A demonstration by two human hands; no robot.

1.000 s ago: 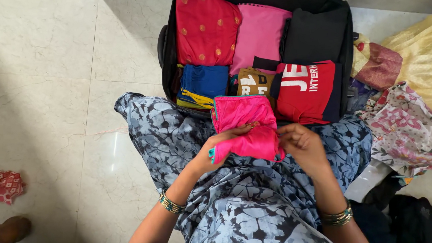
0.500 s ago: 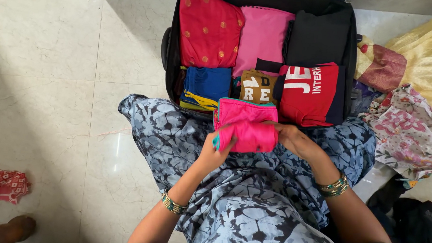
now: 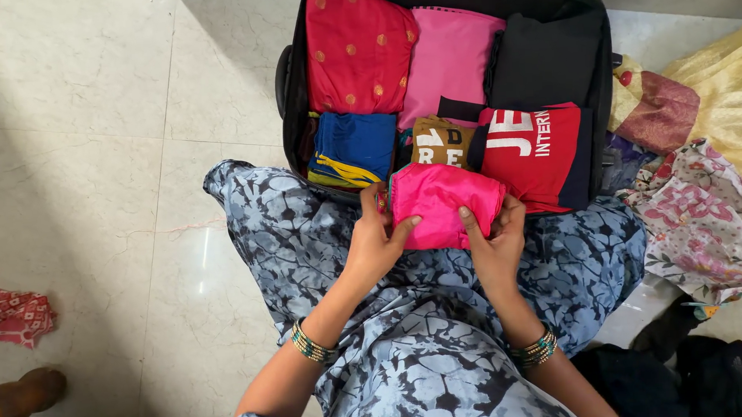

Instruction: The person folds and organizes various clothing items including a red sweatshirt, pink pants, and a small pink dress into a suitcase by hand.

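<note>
My left hand point(image 3: 375, 248) and right hand point(image 3: 494, 246) pinch the folded pink cloth point(image 3: 443, 207), its long axis running left-right across my lap.

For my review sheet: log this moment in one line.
left hand: holds pink folded garment | right hand: holds it too | suitcase: open, packed

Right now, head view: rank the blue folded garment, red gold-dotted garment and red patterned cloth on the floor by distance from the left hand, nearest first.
1. blue folded garment: in the suitcase, just above the left hand.
2. red gold-dotted garment: top-left of the suitcase, beyond the blue one.
3. red patterned cloth: on the floor at the far left edge.
</note>
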